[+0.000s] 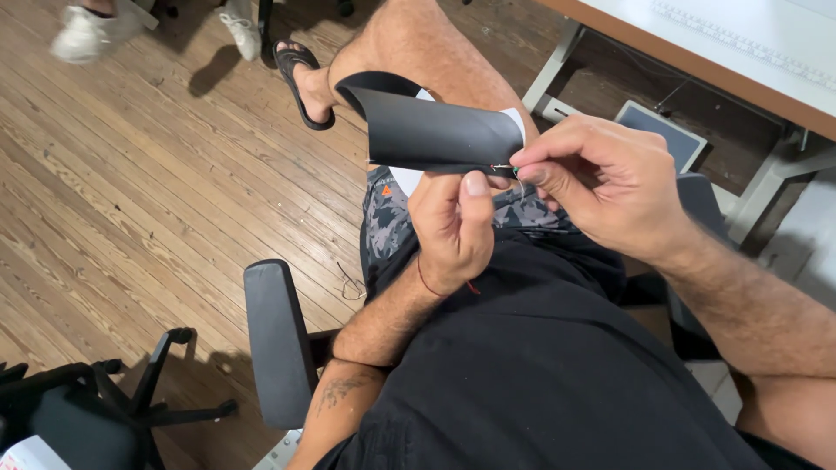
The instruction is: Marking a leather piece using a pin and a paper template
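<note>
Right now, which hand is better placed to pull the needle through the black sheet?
Probably the right hand: its fingertips already pinch the needle at the edge of the black sheet, while the left hand grips the sheet from below.

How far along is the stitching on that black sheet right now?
Done: no finished stitches can be made out. In hand: the left hand pinches the lower edge of the curled black sheet, and the right hand holds a needle at that edge. Left: the rest of that edge looks unworked.

Workshop, white worktable (697,35), office chair (279,339), plank floor (131,191)
</note>
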